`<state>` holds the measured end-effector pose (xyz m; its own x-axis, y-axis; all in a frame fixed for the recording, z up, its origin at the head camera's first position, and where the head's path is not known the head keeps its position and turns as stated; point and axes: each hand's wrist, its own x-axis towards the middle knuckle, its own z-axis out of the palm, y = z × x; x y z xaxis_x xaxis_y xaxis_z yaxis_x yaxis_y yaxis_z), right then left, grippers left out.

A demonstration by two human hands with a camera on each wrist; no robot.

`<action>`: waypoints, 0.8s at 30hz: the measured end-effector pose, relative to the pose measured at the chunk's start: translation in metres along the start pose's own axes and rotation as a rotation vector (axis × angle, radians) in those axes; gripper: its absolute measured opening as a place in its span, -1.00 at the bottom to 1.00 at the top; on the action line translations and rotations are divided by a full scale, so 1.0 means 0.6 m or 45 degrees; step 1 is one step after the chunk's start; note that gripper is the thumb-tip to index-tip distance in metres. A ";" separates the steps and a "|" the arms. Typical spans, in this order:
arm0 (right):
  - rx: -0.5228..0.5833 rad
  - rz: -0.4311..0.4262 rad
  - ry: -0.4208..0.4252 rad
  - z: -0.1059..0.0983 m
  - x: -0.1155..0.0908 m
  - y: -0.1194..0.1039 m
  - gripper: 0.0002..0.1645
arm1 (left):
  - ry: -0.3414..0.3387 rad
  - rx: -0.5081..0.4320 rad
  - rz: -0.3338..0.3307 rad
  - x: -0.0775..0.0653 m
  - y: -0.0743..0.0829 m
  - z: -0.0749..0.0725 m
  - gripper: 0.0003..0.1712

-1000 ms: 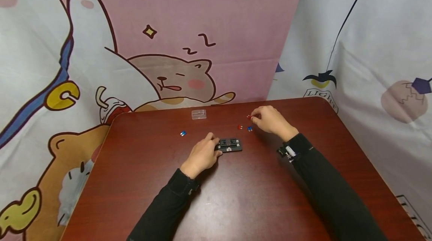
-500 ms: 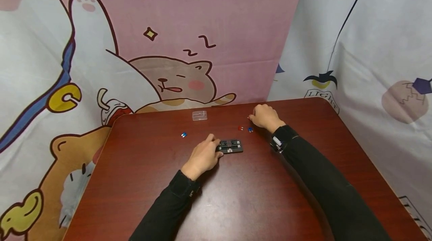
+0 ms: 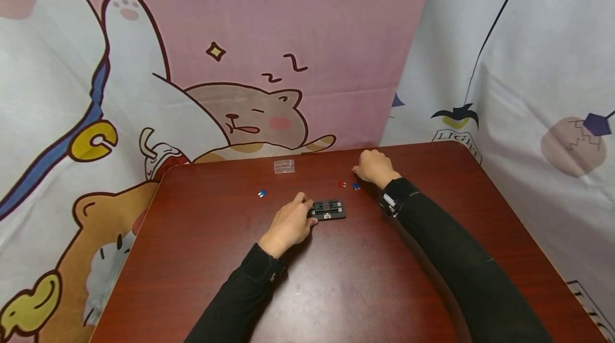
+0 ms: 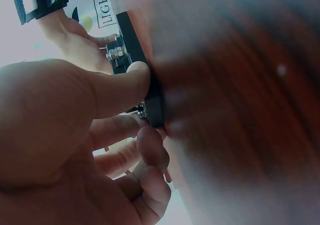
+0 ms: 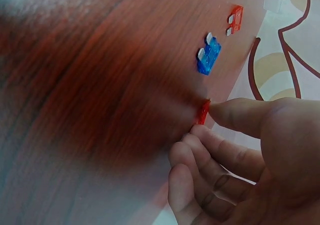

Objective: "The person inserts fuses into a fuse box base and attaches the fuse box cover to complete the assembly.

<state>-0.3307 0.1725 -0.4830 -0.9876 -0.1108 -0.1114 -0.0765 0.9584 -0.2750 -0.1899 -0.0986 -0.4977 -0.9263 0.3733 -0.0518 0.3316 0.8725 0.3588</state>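
My left hand [image 3: 288, 224] grips the left end of a black fuse block [image 3: 329, 209] lying on the table. The left wrist view has the thumb pressed on the near edge of that block [image 4: 131, 45], with metal terminals along its top. Farther back and to the right, my right hand [image 3: 375, 167] pinches a red blade fuse [image 5: 203, 112] between thumb and index finger, close to the tabletop; the head view hides this fuse. Beside it lie a blue blade fuse [image 5: 209, 56] and another red blade fuse [image 5: 236, 19], prongs exposed.
Another blue blade fuse [image 3: 261, 193] lies left of the block. Near the back edge sits a small clear plastic box [image 3: 284, 166]. A printed cloth [image 3: 346, 55] hangs behind the brown table [image 3: 336, 284].
My right hand has turned at the wrist and its forearm has shifted left; the red blade fuse, visible at its fingertips before, is now hidden in the head view. My left hand stays on the block.
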 end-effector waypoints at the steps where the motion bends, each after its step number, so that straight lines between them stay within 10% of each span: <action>1: -0.001 0.007 -0.004 0.000 0.000 0.000 -0.47 | 0.005 -0.002 0.004 0.000 0.000 0.001 -0.45; 24: -0.063 0.016 -0.025 -0.005 0.009 -0.010 -0.63 | 0.006 -0.002 0.031 -0.001 0.000 -0.003 -0.43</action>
<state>-0.3362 0.1671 -0.4791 -0.9856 -0.1037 -0.1333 -0.0716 0.9715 -0.2260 -0.1898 -0.0994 -0.4958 -0.9186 0.3933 -0.0385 0.3542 0.8627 0.3611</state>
